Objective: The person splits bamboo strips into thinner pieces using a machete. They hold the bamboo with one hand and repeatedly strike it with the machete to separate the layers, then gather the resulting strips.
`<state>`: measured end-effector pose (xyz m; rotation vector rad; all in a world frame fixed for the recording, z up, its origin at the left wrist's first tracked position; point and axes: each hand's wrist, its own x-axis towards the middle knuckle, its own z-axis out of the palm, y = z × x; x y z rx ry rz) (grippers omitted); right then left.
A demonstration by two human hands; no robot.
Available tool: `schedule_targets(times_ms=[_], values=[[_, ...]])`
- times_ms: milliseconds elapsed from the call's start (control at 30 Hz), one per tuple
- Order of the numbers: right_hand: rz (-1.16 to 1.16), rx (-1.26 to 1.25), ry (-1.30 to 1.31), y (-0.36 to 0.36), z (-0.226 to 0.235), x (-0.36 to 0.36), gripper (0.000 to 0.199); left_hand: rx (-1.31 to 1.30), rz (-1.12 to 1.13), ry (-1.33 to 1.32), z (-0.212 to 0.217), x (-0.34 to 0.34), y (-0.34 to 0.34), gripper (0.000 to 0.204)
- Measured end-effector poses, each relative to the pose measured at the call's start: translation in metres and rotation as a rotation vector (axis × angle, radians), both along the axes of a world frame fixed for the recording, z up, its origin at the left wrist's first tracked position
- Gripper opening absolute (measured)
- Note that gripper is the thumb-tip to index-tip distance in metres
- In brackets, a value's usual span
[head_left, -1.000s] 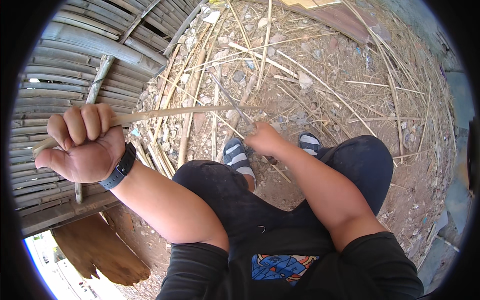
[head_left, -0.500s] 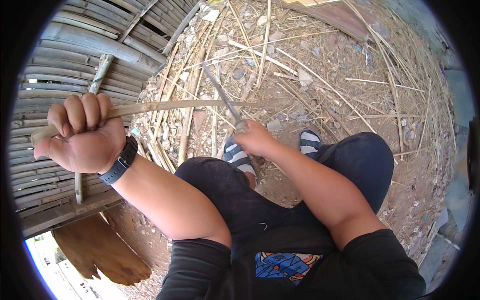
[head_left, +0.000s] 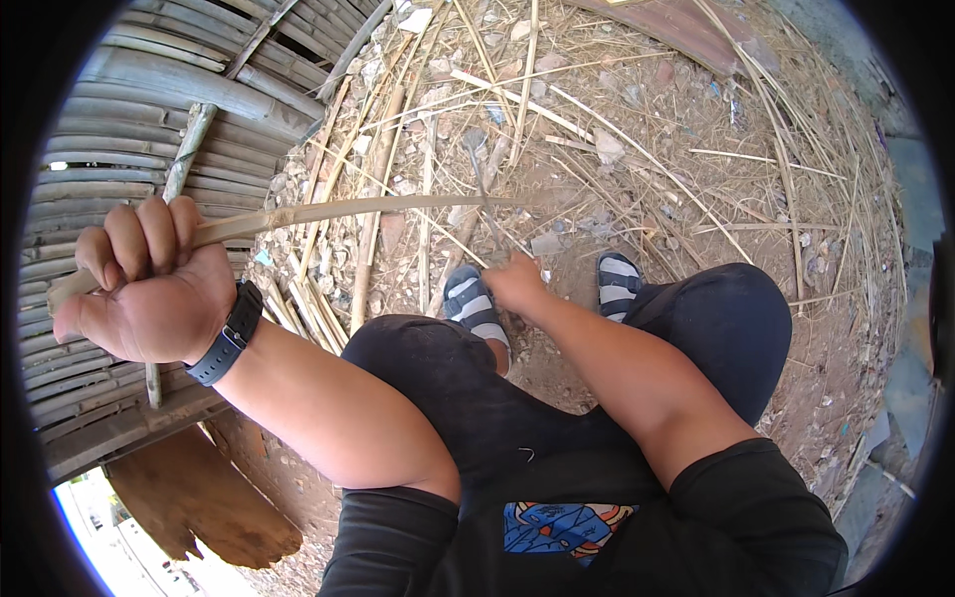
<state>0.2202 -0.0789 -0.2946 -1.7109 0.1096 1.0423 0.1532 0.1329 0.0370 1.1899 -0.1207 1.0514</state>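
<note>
My left hand (head_left: 154,274), raised at the left with a dark watch on its wrist, is wrapped round the thick end of a split bamboo strip (head_left: 348,206). The strip reaches right across the view and tapers to a thin tip. Low in front of my feet, my right hand (head_left: 515,282) grips a knife whose handle is mostly hidden in the fist. Its narrow grey blade (head_left: 482,179), slightly blurred, points away from me and crosses the strip near the thin end. I cannot tell whether blade and strip touch.
A bamboo slat wall (head_left: 109,179) rises close on the left. Loose bamboo strips (head_left: 657,164), straw and stones cover the ground. My sandalled feet (head_left: 476,303) stand just below the blade. A rusty sheet (head_left: 676,35) lies at the far side; a brown board (head_left: 204,502) is at lower left.
My left hand has drawn the bamboo strip slightly left and down. The knife in my right hand has swung more upright, and that hand has shifted slightly right and down.
</note>
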Motion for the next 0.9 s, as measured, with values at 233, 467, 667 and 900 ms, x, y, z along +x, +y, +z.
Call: schedule_targets(times_ms=[233, 467, 667, 900], values=[[0.277, 0.319, -0.631, 0.033, 0.064, 0.0, 0.035, -0.012, 0.242, 0.069, 0.012, 0.0, -0.008, 0.056], [0.065, 0.083, 0.073, 0.003, -0.027, 0.006, 0.038, 0.007, 0.237, 0.046, 0.008, -0.001, 0.0, 0.062], [0.268, 0.37, -0.534, 0.038, 0.073, -0.005, 0.035, -0.009, 0.126, 0.068, 0.014, -0.004, 0.013, 0.06], [0.15, -0.09, -0.332, -0.01, -0.045, 0.001, 0.036, -0.021, 0.414, 0.088, 0.008, 0.0, -0.007, 0.065]])
